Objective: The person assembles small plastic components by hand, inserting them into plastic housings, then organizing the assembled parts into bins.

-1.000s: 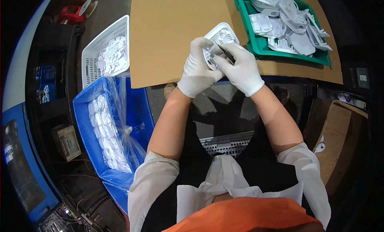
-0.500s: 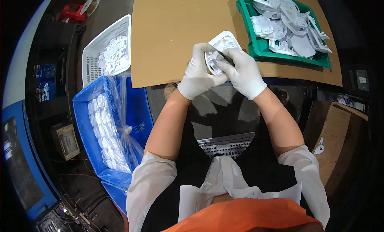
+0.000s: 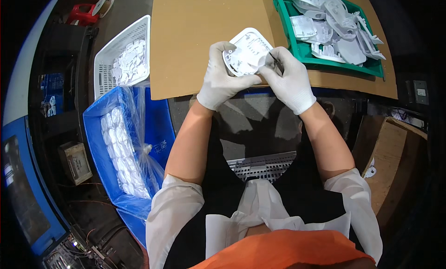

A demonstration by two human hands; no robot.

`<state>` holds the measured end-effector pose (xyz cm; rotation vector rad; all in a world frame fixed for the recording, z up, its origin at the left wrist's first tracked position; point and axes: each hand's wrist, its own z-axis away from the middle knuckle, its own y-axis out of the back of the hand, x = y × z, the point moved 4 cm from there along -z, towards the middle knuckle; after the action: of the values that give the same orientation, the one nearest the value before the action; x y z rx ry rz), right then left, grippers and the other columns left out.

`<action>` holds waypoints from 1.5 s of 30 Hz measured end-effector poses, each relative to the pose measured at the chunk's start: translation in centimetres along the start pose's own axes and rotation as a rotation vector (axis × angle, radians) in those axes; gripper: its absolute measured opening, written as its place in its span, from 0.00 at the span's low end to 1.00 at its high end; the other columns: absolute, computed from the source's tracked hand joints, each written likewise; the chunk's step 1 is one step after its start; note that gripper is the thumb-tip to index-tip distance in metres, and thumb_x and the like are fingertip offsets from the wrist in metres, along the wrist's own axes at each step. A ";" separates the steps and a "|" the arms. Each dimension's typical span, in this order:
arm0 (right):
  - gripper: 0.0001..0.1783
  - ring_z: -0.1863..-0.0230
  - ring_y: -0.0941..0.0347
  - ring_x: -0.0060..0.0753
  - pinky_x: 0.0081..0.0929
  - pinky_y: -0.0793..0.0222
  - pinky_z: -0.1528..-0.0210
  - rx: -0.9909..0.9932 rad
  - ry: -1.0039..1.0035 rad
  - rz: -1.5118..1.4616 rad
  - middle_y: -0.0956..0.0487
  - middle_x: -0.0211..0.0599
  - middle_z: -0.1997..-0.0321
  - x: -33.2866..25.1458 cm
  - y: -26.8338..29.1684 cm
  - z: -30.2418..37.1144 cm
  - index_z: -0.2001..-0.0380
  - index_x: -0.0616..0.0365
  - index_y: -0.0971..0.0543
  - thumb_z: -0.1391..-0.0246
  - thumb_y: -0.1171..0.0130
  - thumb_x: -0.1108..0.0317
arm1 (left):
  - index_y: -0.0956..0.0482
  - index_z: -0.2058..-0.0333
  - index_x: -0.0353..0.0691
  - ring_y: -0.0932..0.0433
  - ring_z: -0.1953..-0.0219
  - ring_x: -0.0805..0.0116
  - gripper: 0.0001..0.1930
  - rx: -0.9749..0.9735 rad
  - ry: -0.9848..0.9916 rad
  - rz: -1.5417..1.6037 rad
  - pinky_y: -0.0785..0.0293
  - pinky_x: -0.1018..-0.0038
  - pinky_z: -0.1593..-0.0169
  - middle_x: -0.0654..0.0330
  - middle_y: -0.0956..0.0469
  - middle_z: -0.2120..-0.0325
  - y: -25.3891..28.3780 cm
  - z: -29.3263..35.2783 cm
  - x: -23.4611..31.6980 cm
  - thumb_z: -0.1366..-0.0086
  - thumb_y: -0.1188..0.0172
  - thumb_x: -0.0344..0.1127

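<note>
My left hand [image 3: 218,81], in a white knit glove, grips a white moulded plastic cover [image 3: 249,51] by its left side and lower edge. The cover is tilted, its ribbed inner face towards me, above the front part of the cardboard-covered table. Between the fingers of my right hand [image 3: 293,79], also gloved, is a thin dark tool [image 3: 275,59]; its exact kind cannot be made out. Those fingers are closed at the cover's lower right corner, close against its edge. Part of the tool is hidden by the glove.
A green crate [image 3: 297,51] of loose white plastic parts stands at the table's back right. At left is a white basket [image 3: 99,74] of small white pieces, with a blue bin [image 3: 95,129] holding wrapped parts below. A wooden box [image 3: 395,157] stands at lower right.
The cover has turned and tilted so that more of its inner face shows. My right hand has shifted from over the cover to its right edge; my left hand has moved slightly left.
</note>
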<state>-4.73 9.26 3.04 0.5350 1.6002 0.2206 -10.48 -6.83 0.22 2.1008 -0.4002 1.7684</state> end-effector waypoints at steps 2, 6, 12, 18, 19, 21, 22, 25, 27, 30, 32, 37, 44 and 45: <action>0.14 0.76 0.37 0.18 0.21 0.38 0.72 -0.026 -0.065 -0.015 0.28 0.32 0.79 0.4 -0.1 -0.1 0.69 0.66 0.23 0.49 0.38 0.63 | 0.42 0.53 0.33 0.24 0.56 0.65 0.39 0.006 0.050 0.085 0.23 0.71 0.54 0.48 0.28 0.59 -0.1 0.1 0.8 0.58 0.23 0.31; 0.13 0.75 0.34 0.19 0.21 0.36 0.71 -0.109 -0.126 0.015 0.26 0.34 0.76 0.9 -0.6 -0.2 0.69 0.65 0.25 0.49 0.38 0.65 | 0.43 0.53 0.32 0.24 0.54 0.64 0.38 -0.010 0.064 0.120 0.23 0.72 0.53 0.47 0.28 0.58 0.1 0.1 0.9 0.57 0.25 0.28; 0.12 0.75 0.30 0.26 0.25 0.34 0.70 0.142 -0.030 -0.068 0.24 0.40 0.74 0.8 -0.4 -0.2 0.70 0.65 0.26 0.48 0.39 0.65 | 0.43 0.49 0.33 0.24 0.54 0.65 0.32 0.042 0.051 0.134 0.23 0.72 0.53 0.48 0.28 0.56 -0.2 0.0 0.6 0.50 0.33 0.24; 0.16 0.65 0.24 0.46 0.37 0.30 0.62 0.415 -0.039 0.534 0.22 0.45 0.68 3.0 3.7 -2.2 0.68 0.59 0.21 0.49 0.41 0.56 | 0.35 0.47 0.33 0.24 0.53 0.61 0.24 0.179 0.279 -0.264 0.27 0.69 0.50 0.48 0.26 0.55 3.9 -0.4 -4.6 0.42 0.42 0.28; 0.18 0.62 0.24 0.48 0.40 0.30 0.59 0.473 -0.034 0.580 0.21 0.44 0.66 3.8 4.6 -2.8 0.64 0.58 0.21 0.49 0.42 0.53 | 0.34 0.47 0.33 0.24 0.52 0.57 0.24 0.190 0.310 -0.277 0.28 0.68 0.48 0.46 0.25 0.54 4.5 -0.5 -5.2 0.43 0.42 0.30; 0.17 0.58 0.24 0.50 0.42 0.30 0.55 0.499 -0.081 0.679 0.21 0.43 0.62 4.8 5.8 -3.1 0.57 0.48 0.22 0.48 0.44 0.54 | 0.36 0.45 0.33 0.24 0.53 0.61 0.25 0.213 0.246 -0.366 0.27 0.70 0.52 0.47 0.26 0.55 5.3 -0.7 -6.0 0.42 0.43 0.28; 0.17 0.56 0.24 0.50 0.43 0.29 0.54 0.481 -0.133 0.727 0.21 0.44 0.60 4.9 6.1 -3.4 0.54 0.44 0.22 0.47 0.46 0.55 | 0.38 0.43 0.32 0.25 0.55 0.64 0.26 0.236 0.184 -0.455 0.25 0.72 0.55 0.48 0.27 0.55 5.6 -0.8 -6.2 0.41 0.44 0.26; 0.16 0.54 0.24 0.49 0.44 0.28 0.54 0.196 -0.380 0.932 0.20 0.43 0.57 5.2 6.1 -4.9 0.53 0.38 0.22 0.46 0.49 0.59 | 0.38 0.42 0.30 0.25 0.52 0.60 0.30 0.354 0.351 -0.434 0.27 0.69 0.50 0.45 0.27 0.52 6.7 -0.8 -7.5 0.43 0.40 0.32; 0.17 0.54 0.24 0.48 0.44 0.28 0.55 0.127 -0.417 0.956 0.20 0.42 0.56 5.6 6.1 -5.6 0.53 0.38 0.22 0.46 0.50 0.60 | 0.38 0.42 0.30 0.26 0.50 0.57 0.34 0.368 0.371 -0.573 0.28 0.67 0.48 0.43 0.28 0.51 6.4 -0.8 -6.9 0.45 0.39 0.37; 0.17 0.54 0.23 0.46 0.43 0.28 0.55 0.065 -0.452 0.985 0.20 0.39 0.55 6.4 6.3 -6.1 0.53 0.39 0.22 0.46 0.50 0.60 | 0.39 0.41 0.30 0.29 0.47 0.50 0.39 0.370 0.403 -0.735 0.32 0.62 0.44 0.39 0.32 0.48 5.4 -0.8 -5.2 0.48 0.36 0.43; 0.15 0.52 0.24 0.47 0.43 0.28 0.55 0.127 -0.480 0.988 0.20 0.39 0.54 6.6 6.7 -6.6 0.55 0.41 0.21 0.46 0.49 0.60 | 0.40 0.41 0.31 0.31 0.45 0.45 0.42 0.364 0.412 -0.754 0.35 0.59 0.42 0.37 0.34 0.47 4.9 -0.6 -4.8 0.50 0.34 0.46; 0.14 0.62 0.24 0.47 0.41 0.29 0.61 0.558 -0.112 0.871 0.22 0.39 0.67 4.7 6.4 -5.2 0.64 0.49 0.20 0.49 0.42 0.54 | 0.39 0.42 0.34 0.42 0.42 0.38 0.42 0.453 0.061 -1.014 0.40 0.53 0.39 0.38 0.41 0.45 3.0 -0.2 -2.5 0.54 0.31 0.43; 0.09 0.74 0.38 0.13 0.17 0.38 0.71 0.434 -0.013 0.029 0.29 0.23 0.75 -0.3 1.5 -0.7 0.74 0.60 0.25 0.52 0.36 0.68 | 0.49 0.37 0.37 0.43 0.41 0.40 0.54 0.268 -0.351 -0.708 0.39 0.55 0.41 0.39 0.43 0.44 -1.3 1.2 2.7 0.61 0.25 0.41; 0.08 0.74 0.38 0.13 0.16 0.39 0.71 0.323 -0.059 -0.087 0.29 0.22 0.75 -0.9 0.1 0.0 0.73 0.60 0.25 0.52 0.36 0.69 | 0.52 0.37 0.37 0.42 0.41 0.40 0.56 0.191 -0.441 -0.576 0.39 0.56 0.41 0.40 0.44 0.43 -1.6 1.6 3.0 0.62 0.24 0.39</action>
<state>-4.66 8.92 3.92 0.7107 1.6067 -0.1215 -7.88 -6.04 2.80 2.4136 0.2641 1.0495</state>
